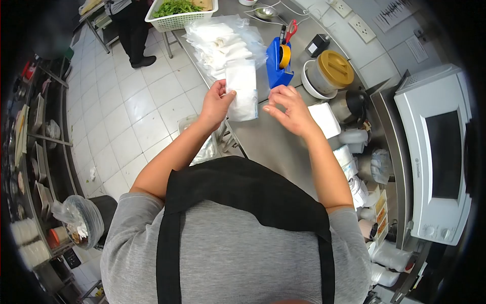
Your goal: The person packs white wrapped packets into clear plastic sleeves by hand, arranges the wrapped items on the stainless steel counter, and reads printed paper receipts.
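Note:
My left hand [217, 104] is closed on the near left edge of a flat white packet in clear plastic wrap [243, 93], thumb on top. The packet is held over the steel counter, in front of a pile of similar white wrapped packets [218, 45]. To the right, my right hand [289, 107] hangs above the counter, its fingers curled and the thumb apart from them. Nothing shows in it. Just beyond that hand stands a blue tape dispenser [278, 68] with a roll of yellow tape [285, 55], red scissors [291, 30] and a black marker.
A white basket of green leaves [185, 19] stands at the far end. Along the wall are a tub with a yellow lid [335, 68], a metal jug [347, 107] and a white microwave [435, 157]. A person in dark trousers [130, 35] stands at far left. A lined bin [83, 223] is lower left.

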Action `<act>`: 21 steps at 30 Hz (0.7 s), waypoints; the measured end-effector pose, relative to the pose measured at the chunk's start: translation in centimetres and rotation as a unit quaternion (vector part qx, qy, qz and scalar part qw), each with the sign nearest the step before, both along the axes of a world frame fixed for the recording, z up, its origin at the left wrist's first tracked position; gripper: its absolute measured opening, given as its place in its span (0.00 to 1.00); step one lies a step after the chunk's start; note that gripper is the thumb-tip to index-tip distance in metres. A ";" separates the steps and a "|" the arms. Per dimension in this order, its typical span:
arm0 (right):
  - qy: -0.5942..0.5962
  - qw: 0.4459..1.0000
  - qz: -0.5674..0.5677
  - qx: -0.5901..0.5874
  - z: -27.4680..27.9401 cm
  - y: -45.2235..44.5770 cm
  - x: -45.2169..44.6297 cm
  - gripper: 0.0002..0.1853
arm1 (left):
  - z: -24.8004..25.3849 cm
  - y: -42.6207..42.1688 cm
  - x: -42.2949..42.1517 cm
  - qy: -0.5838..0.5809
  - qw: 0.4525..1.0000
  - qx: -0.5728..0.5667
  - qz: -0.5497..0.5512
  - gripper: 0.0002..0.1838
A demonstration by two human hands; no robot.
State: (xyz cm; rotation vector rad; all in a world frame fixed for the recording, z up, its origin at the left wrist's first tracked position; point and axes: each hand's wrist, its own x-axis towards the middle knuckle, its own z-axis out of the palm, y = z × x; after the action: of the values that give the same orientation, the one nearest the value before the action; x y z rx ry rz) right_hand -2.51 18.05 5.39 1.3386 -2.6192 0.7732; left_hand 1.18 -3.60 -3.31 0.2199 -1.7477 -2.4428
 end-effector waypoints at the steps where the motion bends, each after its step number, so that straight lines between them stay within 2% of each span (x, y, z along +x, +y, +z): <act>1: 0.019 1.000 -0.009 0.010 0.4 -0.1 0.3 0.13 | 0.2 0.5 0.0 0.012 1.000 -0.008 0.000 0.18; 6: 0.116 0.987 -0.070 0.081 0.5 0.2 0.8 0.16 | 1.9 2.8 0.8 0.049 0.998 -0.012 -0.032 0.18; 10: 0.071 0.970 -0.168 0.162 -0.6 0.6 0.6 0.25 | 2.0 3.9 1.1 0.069 0.990 0.017 -0.120 0.20; 12: 0.042 0.962 -0.201 0.180 -0.6 0.8 0.8 0.30 | 2.2 4.3 1.0 0.067 0.990 0.041 -0.119 0.18; 15: -0.059 0.971 -0.224 0.064 -0.6 3.0 1.2 0.36 | 2.2 4.9 0.6 0.058 0.990 0.081 -0.103 0.18; 19: 0.076 0.933 -0.312 -0.162 -0.9 4.6 4.3 0.21 | 1.9 5.7 -0.2 0.025 0.991 0.120 -0.059 0.17; 20: 0.059 0.922 -0.318 -0.213 -1.2 4.4 5.7 0.12 | 1.8 6.0 -0.3 0.020 0.990 0.127 -0.061 0.17; 21: 0.038 0.917 -0.314 -0.242 -1.5 3.8 6.8 0.12 | 1.7 6.3 -0.4 0.014 0.989 0.132 -0.064 0.16</act>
State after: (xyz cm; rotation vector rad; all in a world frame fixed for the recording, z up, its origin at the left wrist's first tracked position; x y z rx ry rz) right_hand 4.29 21.81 3.91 0.3520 -2.3336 1.1035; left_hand 0.78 2.66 -1.57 0.1014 -1.4652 -2.7523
